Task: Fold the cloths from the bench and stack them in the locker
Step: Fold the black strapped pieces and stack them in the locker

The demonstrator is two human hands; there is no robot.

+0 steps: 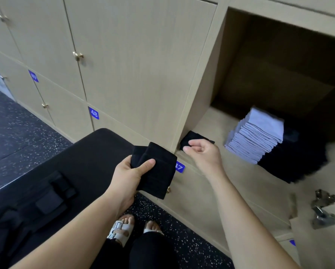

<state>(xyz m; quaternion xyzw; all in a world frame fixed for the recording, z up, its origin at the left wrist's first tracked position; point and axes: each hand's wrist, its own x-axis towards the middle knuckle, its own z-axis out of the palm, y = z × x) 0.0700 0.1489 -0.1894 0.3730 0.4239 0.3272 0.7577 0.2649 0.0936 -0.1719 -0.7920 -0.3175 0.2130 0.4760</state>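
**While the locker stands open: cloths, hands, bench**

Where shadow fills the back of the open locker (259, 74), a dark heap of cloth (298, 162) loses its outline, so its pieces cannot be counted.

- Bench (89, 152): one, black, padded, cut off at lower left. It carries dark strapped gear (52, 197) that is hard to make out.
- Pale stack (257, 136): one, on the locker floor, touching the dark heap. Its layers are too thin to count surely.
- Black cloth (193, 137): one, at the locker's front left corner, partly hidden by the right hand.
- Folded black cloth (157, 169): above the bench end, gripped by the left hand (129, 171), thumb on top. Two layers show; whether one piece or two cannot be told.
- Right hand (203, 152): fingers curled at the corner cloth's near edge. Whether it pinches the cloth cannot be told.
- Number plates: "48" (93, 113) whole; "47" (179, 167) half covered by the held cloth.
- Sandals (121, 232): two, white, on speckled floor (17, 123).
- Metal hinge (323, 210): one, lower right.
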